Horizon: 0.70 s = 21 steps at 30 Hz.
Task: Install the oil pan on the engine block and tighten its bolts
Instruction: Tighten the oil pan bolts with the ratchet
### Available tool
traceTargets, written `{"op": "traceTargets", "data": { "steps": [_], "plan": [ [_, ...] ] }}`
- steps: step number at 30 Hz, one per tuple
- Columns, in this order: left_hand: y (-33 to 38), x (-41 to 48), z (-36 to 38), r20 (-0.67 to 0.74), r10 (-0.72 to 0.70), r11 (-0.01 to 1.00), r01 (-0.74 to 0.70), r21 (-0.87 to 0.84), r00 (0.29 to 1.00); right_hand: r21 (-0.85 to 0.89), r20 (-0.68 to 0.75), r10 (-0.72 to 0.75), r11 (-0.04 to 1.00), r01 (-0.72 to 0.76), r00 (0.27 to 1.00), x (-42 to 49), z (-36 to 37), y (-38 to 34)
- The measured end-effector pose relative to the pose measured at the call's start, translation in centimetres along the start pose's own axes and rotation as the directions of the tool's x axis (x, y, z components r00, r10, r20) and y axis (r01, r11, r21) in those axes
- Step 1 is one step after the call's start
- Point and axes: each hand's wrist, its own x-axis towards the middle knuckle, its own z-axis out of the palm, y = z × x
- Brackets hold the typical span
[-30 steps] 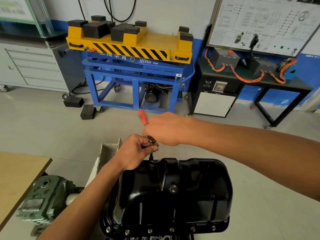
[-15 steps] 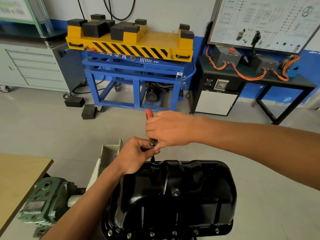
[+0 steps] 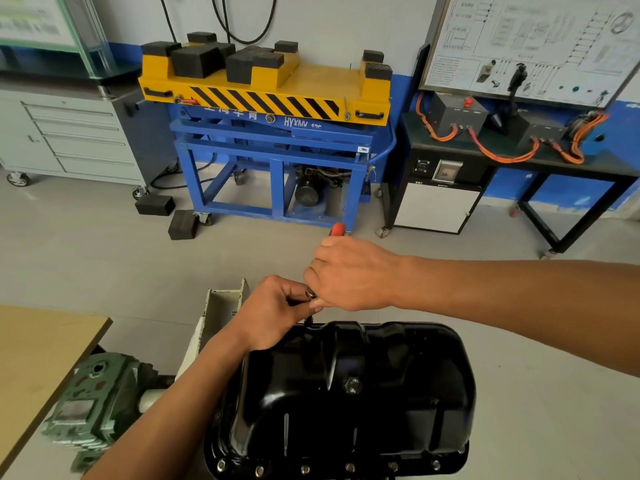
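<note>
Open grey floor (image 3: 104,265) spreads beyond the far edge of the oil pan (image 3: 346,403), where the left hand (image 3: 273,313) pinches the ratchet (image 3: 337,230) head and the right hand (image 3: 349,275) grips its handle.

So the background: big yellow lift table (image 3: 263,98) with hazard stripes sits on a blue frame (image 3: 277,168) at top centre, with black rubber blocks (image 3: 194,60) piled on it. Two more blocks (image 3: 154,205) lie on the floor by its left wheel. There's a grey drawer cabinet (image 3: 69,140) on casters at upper left. A wiring-diagram board (image 3: 530,46) is at upper right, leaning over a black bench (image 3: 609,171) with orange cables (image 3: 502,155) looping across it. Lower left has a wooden worktop (image 3: 38,348), and just right of it a green gearbox (image 3: 93,403). A white bracket (image 3: 221,306) stands behind that.
</note>
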Motion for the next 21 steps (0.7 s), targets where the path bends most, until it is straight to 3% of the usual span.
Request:
{"op": "traceTargets", "data": {
  "steps": [6, 12, 21],
  "plan": [
    [0.7, 0.1, -0.4, 0.016, 0.048, 0.987, -0.050, 0.155, 0.999, 0.144, 0.025, 0.008, 0.990, -0.012, 1.000, 0.1, 0.1, 1.1],
    [2.0, 2.6, 0.0, 0.013, 0.049, 0.998, -0.049, 0.039, 0.999, 0.316, 0.005, 0.070, 0.946, -0.068, 0.998, -2.2, -0.5, 4.5],
    [1.8, 4.4, 2.7, 0.137, 0.011, 1.000, -0.014, 0.022, 0.991, 0.400, 0.174, 0.119, 0.899, -0.181, 0.978, -4.4, 1.5, 3.3]
  ]
}}
